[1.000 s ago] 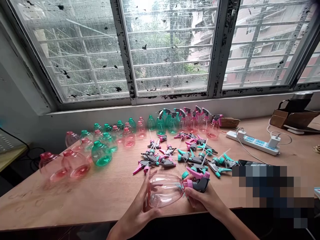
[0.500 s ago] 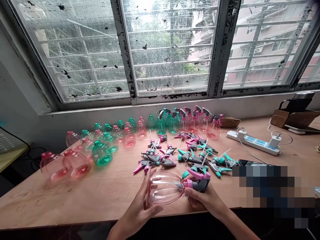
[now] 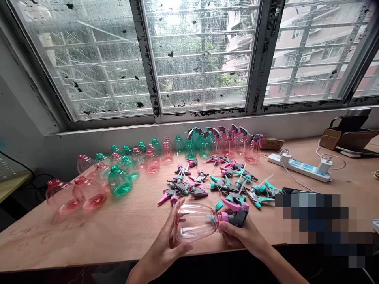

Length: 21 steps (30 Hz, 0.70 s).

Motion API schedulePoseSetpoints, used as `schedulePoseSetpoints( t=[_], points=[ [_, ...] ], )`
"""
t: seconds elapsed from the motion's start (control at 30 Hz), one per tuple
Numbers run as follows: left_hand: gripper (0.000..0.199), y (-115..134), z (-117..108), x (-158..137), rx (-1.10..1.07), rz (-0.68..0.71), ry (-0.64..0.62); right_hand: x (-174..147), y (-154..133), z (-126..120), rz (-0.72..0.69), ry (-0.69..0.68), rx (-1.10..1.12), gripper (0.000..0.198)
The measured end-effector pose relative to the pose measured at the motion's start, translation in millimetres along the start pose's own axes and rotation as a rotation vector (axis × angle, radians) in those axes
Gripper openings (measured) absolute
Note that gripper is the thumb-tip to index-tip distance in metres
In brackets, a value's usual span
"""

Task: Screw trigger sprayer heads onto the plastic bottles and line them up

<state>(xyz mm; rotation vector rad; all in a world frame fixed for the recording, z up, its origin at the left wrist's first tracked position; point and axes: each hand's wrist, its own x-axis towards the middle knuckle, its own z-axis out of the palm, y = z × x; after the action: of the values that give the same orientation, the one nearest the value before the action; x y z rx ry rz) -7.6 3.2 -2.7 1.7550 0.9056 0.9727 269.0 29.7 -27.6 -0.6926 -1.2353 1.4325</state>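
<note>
A clear pink spray bottle (image 3: 195,227) lies sideways above the table's front edge, its base to the left. My left hand (image 3: 168,234) is closed around the base end, with the thumb along the underside. At the neck, a pink and grey trigger sprayer (image 3: 237,215) sits with its pink collar against the bottle, and its tube shows inside. My right hand (image 3: 237,232) grips the collar with the thumb in front; its other fingers are partly hidden behind. Just beyond my hands lies a pile of loose trigger sprayers (image 3: 235,197), pink-grey and teal-grey.
Open pink bottles (image 3: 90,195) and green bottles (image 3: 120,181) stand at left on the wooden table (image 3: 130,225). Several bottles with sprayers (image 3: 229,146) line the back. To the right are a white power strip (image 3: 300,167), cables and a brown case (image 3: 333,138). A blurred-out patch covers the right front.
The view has shifted very slightly. Both hands keep the same hold on the bottle and its sprayer, with no clear movement.
</note>
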Motion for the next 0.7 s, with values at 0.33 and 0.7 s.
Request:
schedulePoseSetpoints(
  t=[0.33,0.7],
  points=[
    [0.103,-8,0,-2,-0.001,-0.032,0.024,0,-3,2,0.005,0.046,0.003,0.041],
    [0.098,-11,1,0,0.007,-0.015,0.060,1,-3,2,0.001,0.032,0.008,0.041]
  ],
)
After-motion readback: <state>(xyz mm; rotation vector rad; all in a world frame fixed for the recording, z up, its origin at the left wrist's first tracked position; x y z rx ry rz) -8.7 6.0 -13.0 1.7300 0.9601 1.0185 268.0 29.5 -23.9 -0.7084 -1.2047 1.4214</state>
